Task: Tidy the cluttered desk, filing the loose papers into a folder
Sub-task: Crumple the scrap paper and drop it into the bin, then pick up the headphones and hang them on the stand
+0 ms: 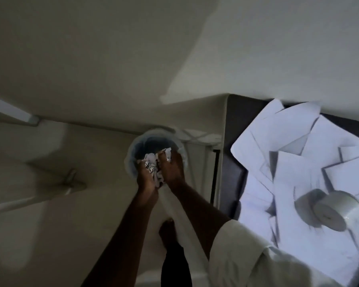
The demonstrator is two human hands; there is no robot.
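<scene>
Crumpled paper wedged between left grip and right grip, both clenched round it; bin just beneath.

The single head-worn wide-angle camera looks steeply down from above at the floor, with the desk corner filling the right side.

Dim, murky light overall. The loose papers glare bluish-white (nearly blown out), with hard shadows between sheets. Everything left of the papers sinks into grey-brown gloom. On the papers' lower part, silvery rolls smear with motion blur.
</scene>
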